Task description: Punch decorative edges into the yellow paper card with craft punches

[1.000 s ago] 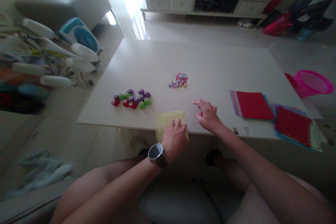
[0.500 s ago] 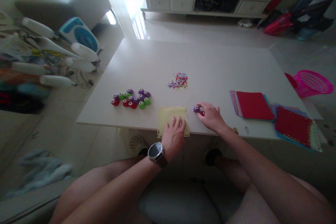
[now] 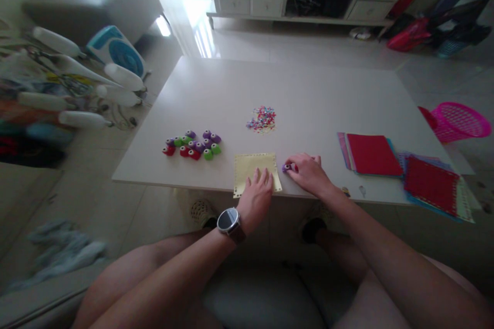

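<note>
Right hand [image 3: 309, 174] curls over a small purple punch [image 3: 286, 167], fingertips pinching it against the table [image 3: 309, 92] just beside the right edge of the yellow paper sheet [image 3: 252, 167]; punch touches or nearly touches the sheet edge, cannot tell which. Left hand [image 3: 255, 196], wristwatch [image 3: 228, 221] on the wrist, lies flat with fingers slightly spread, pressing the sheet's near half down at the table's front edge. Step in hand, as a judgement: lining the punch up with the sheet's border, which already shows a row of small holes along its edges. Next move likely calls for sliding the paper edge into the punch slot while the left hand keeps the sheet from shifting, then pressing down firmly. Outward: cluster of spare punches [image 3: 193, 145] in purple, green and red sits left of the sheet, well apart from both hands. Pile of multicoloured confetti [image 3: 262, 119] lies beyond the sheet, mid-table. Stacks of coloured paper [image 3: 372, 154], red on top, are off to the right, a second stack [image 3: 434, 185] further right overhanging the table edge. Containers: pink mesh basket [image 3: 459, 122] stands on the floor past the table's right side; contents not visible from here, something red is beside it.
</note>
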Available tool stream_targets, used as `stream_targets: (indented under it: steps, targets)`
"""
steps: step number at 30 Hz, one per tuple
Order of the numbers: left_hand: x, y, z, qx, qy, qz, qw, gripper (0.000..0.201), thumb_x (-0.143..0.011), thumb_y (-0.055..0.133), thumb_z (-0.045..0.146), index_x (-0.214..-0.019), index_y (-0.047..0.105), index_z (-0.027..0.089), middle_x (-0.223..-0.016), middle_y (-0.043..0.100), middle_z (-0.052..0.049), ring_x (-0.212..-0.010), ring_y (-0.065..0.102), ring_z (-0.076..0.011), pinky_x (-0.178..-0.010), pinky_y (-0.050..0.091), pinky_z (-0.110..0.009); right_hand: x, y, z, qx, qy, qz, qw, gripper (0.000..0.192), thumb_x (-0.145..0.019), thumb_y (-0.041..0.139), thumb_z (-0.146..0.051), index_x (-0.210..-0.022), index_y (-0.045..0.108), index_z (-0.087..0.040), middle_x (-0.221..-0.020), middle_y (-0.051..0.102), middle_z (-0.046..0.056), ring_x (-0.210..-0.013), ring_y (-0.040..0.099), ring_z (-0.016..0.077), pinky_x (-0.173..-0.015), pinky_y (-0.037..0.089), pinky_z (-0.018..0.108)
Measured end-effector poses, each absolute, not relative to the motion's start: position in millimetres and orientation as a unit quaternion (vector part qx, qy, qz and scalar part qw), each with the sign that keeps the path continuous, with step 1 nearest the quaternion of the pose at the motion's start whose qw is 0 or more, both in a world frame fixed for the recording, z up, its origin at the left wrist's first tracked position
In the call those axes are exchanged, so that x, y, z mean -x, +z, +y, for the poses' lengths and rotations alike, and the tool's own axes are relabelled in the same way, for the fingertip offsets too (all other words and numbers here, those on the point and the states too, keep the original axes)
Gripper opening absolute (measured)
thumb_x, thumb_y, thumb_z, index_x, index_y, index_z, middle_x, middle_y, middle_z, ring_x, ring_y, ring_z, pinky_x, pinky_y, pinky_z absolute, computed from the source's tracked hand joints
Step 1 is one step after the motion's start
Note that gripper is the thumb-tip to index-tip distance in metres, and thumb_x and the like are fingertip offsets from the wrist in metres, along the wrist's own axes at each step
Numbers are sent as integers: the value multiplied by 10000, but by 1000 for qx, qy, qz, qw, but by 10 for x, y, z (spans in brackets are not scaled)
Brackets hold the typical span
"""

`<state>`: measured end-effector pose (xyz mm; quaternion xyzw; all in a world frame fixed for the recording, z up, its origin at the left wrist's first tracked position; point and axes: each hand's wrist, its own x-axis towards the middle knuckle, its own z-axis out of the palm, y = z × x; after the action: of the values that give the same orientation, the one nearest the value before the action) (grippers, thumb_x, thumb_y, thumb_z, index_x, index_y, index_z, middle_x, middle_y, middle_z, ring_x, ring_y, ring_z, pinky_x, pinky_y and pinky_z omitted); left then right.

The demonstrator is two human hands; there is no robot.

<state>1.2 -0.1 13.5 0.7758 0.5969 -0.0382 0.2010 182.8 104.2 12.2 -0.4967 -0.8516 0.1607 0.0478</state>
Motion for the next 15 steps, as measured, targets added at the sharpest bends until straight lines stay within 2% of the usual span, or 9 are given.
stream_targets:
  steps: [6,15]
  targets:
    - [-19,179,6,-779,-43,591,207,654,-931,332,6,-1585,322,14,-1700,255,-247,-1575,215,-444,-1194,425,-609,-1829,151,1049,505,174,-844,43,105,-940,631,-276,-919,726,-235,-854,716,34,-885,625,226,-848,270,382]
    - [-11,169,9,-775,-13,590,224,687,-901,326,-13,-1586,316,35,-1699,274,-234,-1577,220,-435,-1190,428,-608,-1801,133,1024,508,178,-842,39,142,-936,679,-360,-911,710,-224,-843,693,33,-855,613,230,-861,283,395]
